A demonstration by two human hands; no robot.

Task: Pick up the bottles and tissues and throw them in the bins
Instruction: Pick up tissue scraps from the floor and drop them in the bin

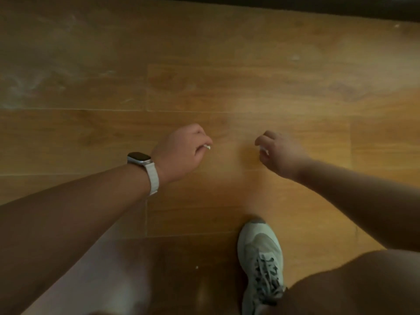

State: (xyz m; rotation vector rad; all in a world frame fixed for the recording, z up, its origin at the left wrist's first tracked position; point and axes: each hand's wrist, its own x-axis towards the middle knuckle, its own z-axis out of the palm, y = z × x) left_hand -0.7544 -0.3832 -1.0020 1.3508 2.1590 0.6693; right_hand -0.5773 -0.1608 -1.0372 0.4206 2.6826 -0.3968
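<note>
Floor (pixel 227 87): wood-look planks fill nearly the whole view; a dark strip (pixel 318 5) runs along the floor's far edge.
Knee (pixel 363 287): bare and bent, at the near right.
Shoe (pixel 259 253): pale laced trainer flat on the floor, toe pointing toward the far edge, just left of the knee.
Left hand (pixel 179 151): held out over the middle of the floor, fingers curled under, thumb and fingertips pinching a left tissue scrap (pixel 208 147).
Right hand (pixel 281 153): held out level with the left one and apart from it, fingers curled, gripping a right tissue scrap (pixel 264 151).
Watch (pixel 139 158): dark face on a white band, on the left wrist.
Left tissue scrap: only a small white tip pokes out between the fingers; the rest is hidden in the hand.
Right tissue scrap: a white bit shows under the curled fingers, mostly hidden.
Specks (pixel 196 267): tiny white bits on the floor, one left of the shoe, others blurred near the far right; what they are I cannot tell.
</note>
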